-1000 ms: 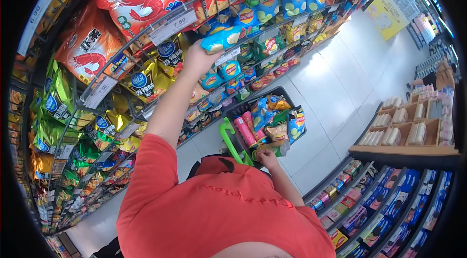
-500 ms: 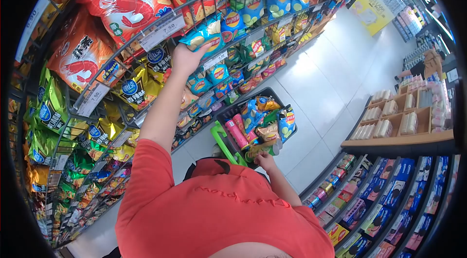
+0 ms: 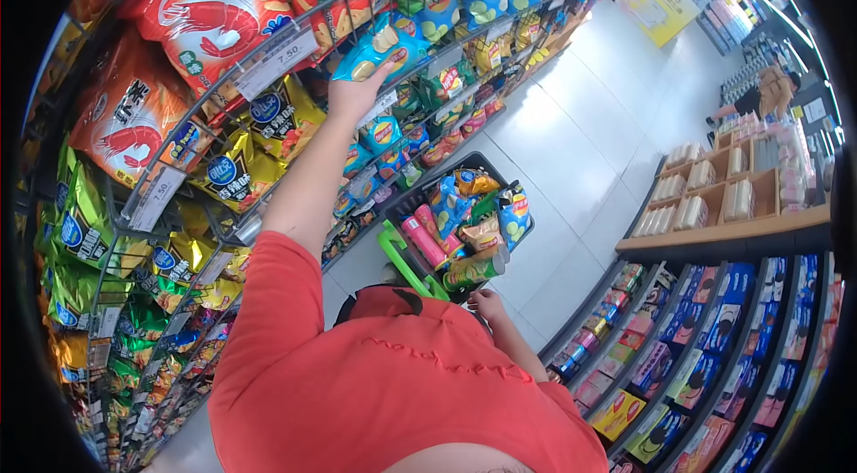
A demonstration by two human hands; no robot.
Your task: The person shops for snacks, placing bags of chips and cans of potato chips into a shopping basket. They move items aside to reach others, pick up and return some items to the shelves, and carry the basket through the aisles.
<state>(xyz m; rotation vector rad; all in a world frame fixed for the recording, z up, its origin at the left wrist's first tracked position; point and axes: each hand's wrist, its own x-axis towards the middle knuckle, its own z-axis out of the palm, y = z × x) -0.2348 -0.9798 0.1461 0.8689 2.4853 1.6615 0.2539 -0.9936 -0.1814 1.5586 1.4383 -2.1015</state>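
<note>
Upper centre: left hand (image 3: 355, 96) grasped blue potato-chip bag (image 3: 379, 50), newly turned front-up, outside basket (image 3: 411, 198). Lower centre: right hand's (image 3: 486, 304) grip could not be determined.

Head cam's on me, looks fwd & down over my shirt (image 3: 384, 375), v. close at btm; wide round view, snack bags (image 3: 210, 13) L, aisle floor (image 3: 576, 147) farther off.
</note>
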